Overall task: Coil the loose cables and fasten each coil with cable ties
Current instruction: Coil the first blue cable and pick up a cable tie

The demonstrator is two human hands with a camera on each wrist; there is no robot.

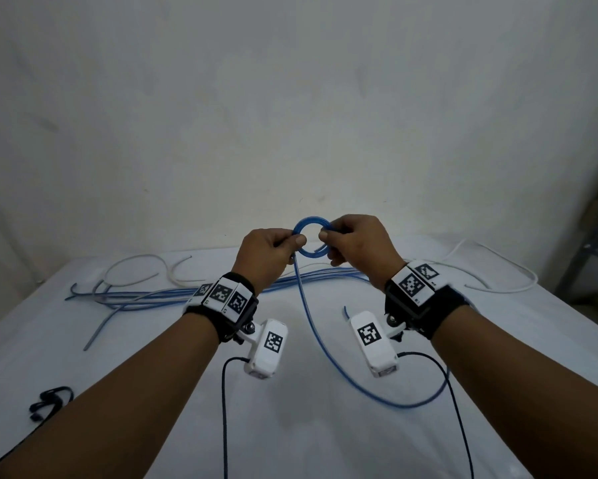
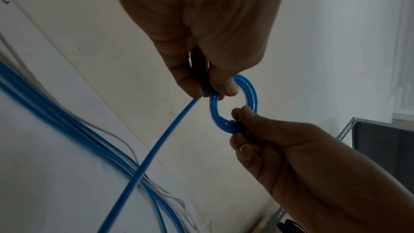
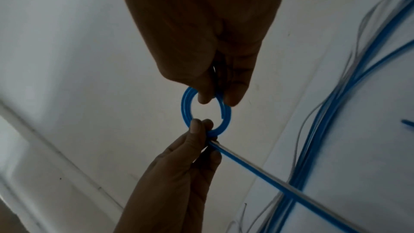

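A small blue cable coil [image 1: 310,220] is held up above the white table [image 1: 308,444]. My left hand [image 1: 292,242] pinches its left side between thumb and fingers, and my right hand [image 1: 325,236] pinches the right side. The coil's loose tail [image 1: 304,305] drops from the left hand and curves across the table to the right. The left wrist view shows the coil [image 2: 252,95] pinched by the left hand [image 2: 215,91], with the right hand [image 2: 237,121] on its lower edge. In the right wrist view the right hand [image 3: 216,100] pinches the coil [image 3: 186,107] from the top.
A bundle of loose blue cables [image 1: 159,293] lies across the table behind my wrists. White cables [image 1: 135,271] lie at the far left and far right [image 1: 508,288]. Black cable ties [image 1: 50,399] sit near the left edge. A metal shelf [image 1: 594,250] stands at the right.
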